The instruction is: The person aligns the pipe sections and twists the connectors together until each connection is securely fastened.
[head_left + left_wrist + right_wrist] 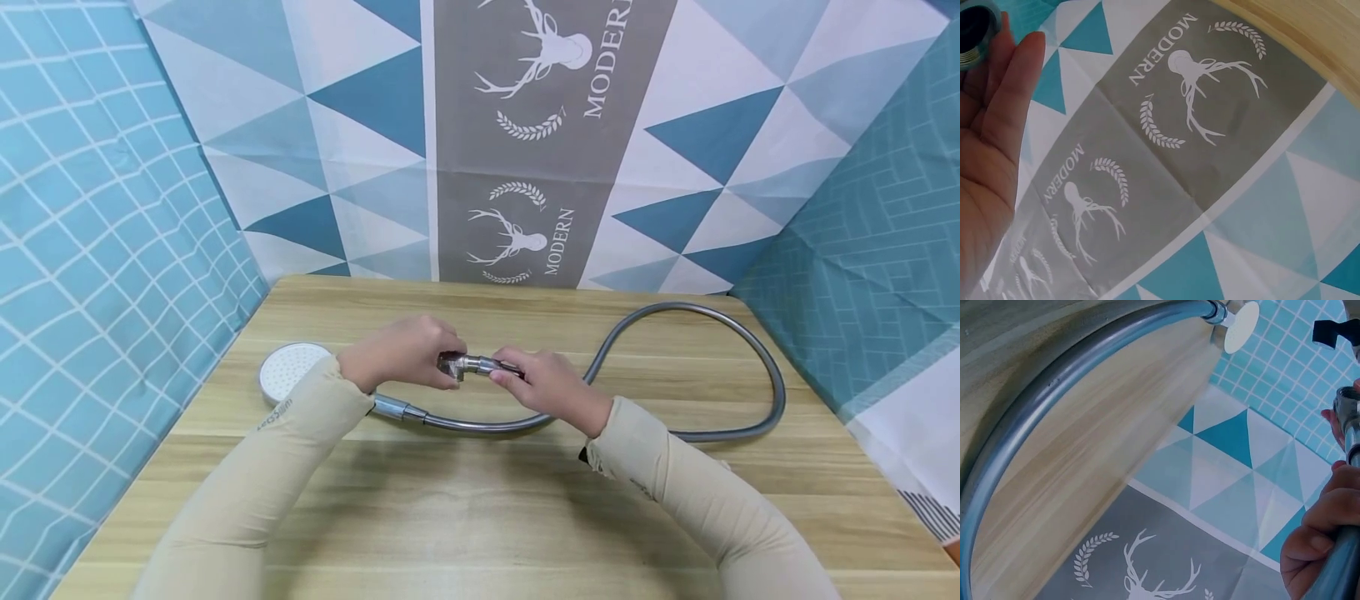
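On the wooden table lies a white round shower head (291,370), its handle joined to a grey metal hose (778,387). My left hand (401,352) holds a small chrome fitting (452,365) between thumb and fingers above the table. The fitting's round threaded opening shows at the edge of the left wrist view. My right hand (551,385) grips the other end of the hose by its metal connector (486,366), which meets the fitting. In the right wrist view the fingers (1329,515) curl round the hose end. Whether the threads are engaged cannot be seen.
The hose loops across the right side of the wooden tabletop (465,517). Patterned sheets with triangles and deer heads (510,242) hang behind the table, and blue tile-print sheets (97,250) stand at the left.
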Available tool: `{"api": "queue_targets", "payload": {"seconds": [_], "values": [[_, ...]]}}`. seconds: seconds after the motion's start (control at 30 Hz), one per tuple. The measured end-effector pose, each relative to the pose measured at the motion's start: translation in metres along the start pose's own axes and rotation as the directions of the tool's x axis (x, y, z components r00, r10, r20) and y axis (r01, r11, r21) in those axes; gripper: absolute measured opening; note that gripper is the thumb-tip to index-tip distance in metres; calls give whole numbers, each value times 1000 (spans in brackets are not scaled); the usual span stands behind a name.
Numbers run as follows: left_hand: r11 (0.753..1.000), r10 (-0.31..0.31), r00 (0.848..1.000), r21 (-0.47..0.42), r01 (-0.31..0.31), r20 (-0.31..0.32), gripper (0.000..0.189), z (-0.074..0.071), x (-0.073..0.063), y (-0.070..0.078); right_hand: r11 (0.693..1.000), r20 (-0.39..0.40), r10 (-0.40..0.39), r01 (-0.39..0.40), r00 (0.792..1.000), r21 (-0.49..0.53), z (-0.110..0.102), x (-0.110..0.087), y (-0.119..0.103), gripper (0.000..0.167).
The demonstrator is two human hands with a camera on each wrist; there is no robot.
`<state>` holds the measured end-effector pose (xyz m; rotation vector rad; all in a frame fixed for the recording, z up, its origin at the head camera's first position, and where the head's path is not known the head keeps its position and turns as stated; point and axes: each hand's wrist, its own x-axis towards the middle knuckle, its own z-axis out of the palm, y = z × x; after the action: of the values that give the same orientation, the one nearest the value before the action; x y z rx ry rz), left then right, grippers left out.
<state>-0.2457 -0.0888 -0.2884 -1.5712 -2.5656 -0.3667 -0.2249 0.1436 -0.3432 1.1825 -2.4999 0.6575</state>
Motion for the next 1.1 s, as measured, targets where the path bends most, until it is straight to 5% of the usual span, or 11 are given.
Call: {"api": "queue_targets", "payload": {"seconds": [0.4,0.7,1.1], "values": [[994,-39,989,-100,54,146,13,1,6,-2,1000,115,-4,3,993,7,-4,0,6,9],[993,-47,984,-99,64,171,14,3,8,-1,993,109,-38,50,993,-109,-4,-1,4,16],[992,-64,977,-93,84,202,14,7,11,-2,998,187,47,-36,981,-57,-8,-1,2,14]]}}
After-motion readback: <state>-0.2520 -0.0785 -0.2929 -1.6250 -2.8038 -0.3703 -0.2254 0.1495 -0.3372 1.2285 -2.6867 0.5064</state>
